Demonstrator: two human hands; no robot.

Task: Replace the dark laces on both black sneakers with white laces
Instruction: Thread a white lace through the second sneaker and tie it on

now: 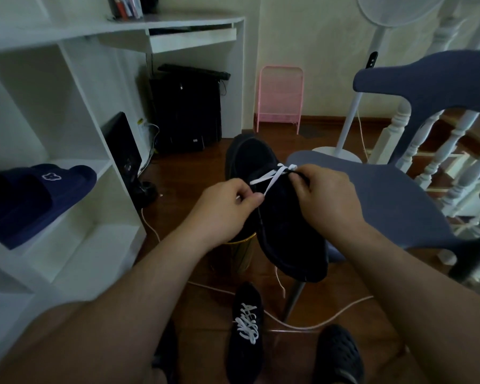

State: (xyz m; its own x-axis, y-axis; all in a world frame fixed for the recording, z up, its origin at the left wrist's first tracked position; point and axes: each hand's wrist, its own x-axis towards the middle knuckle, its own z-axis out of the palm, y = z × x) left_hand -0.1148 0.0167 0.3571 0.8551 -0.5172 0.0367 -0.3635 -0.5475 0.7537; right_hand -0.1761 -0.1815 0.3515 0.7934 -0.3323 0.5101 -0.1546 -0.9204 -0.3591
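Both hands pinch the white lace (272, 176): left hand (227, 203), right hand (323, 191). The black sneaker (283, 217) lies lengthwise, toe pointing away. A second sneaker (245, 333) sits below.

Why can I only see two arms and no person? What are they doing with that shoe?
The camera sits on the person's head and looks down, so you see only their arms. The left hand pinches a white lace, and the right hand holds its grip at the lace holes. Both are threading a black sneaker that rests on a blue chair. On the floor below lies the other sneaker, already laced in white.
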